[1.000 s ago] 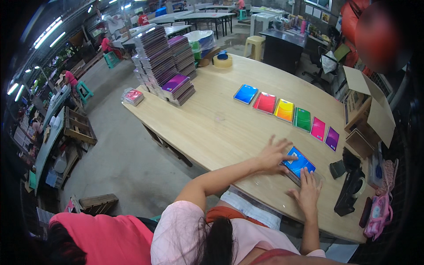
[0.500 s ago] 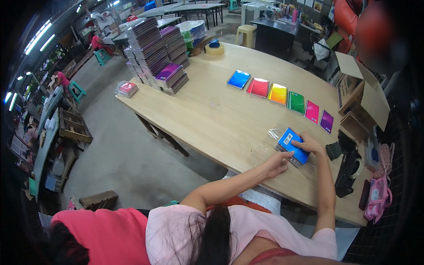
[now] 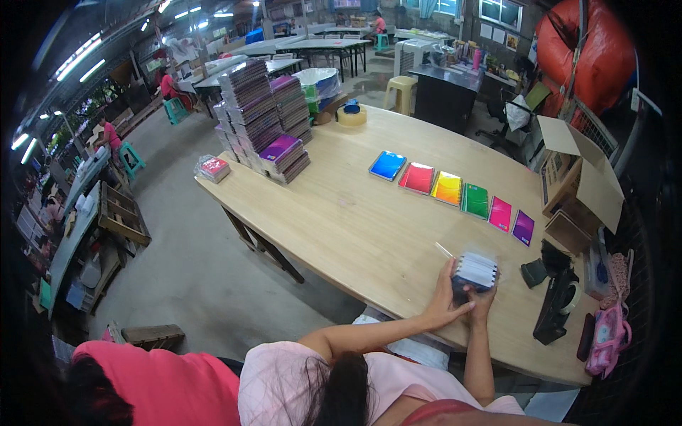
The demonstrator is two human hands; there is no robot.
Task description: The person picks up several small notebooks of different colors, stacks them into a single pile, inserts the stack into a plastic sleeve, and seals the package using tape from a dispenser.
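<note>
A small stack of spiral notebooks (image 3: 475,271) is held upright between my two hands above the near right part of the table, white page edges facing up. My left hand (image 3: 446,302) grips its left side. My right hand (image 3: 484,304) wraps round its right side and underside, partly hidden by the stack. A clear plastic wrapper seems to be round it, though blur makes this hard to see. Beyond lies a slanting row of single notebooks: blue (image 3: 387,165), red (image 3: 417,177), yellow (image 3: 447,188), green (image 3: 475,199), pink (image 3: 500,214) and purple (image 3: 523,228).
Tall piles of notebooks (image 3: 247,103) stand at the table's far left, beside a wrapped red pack (image 3: 212,169). A tape roll (image 3: 352,116) lies at the back. Rightward are an open carton (image 3: 568,174), a black tape dispenser (image 3: 556,312) and a pink pouch (image 3: 607,342). A co-worker's pink shirt (image 3: 160,383) shows lower left.
The notebook stack has been turned from lying with its blue cover up to standing with page edges up. My left hand has closed on it. The whole view has shifted slightly.
</note>
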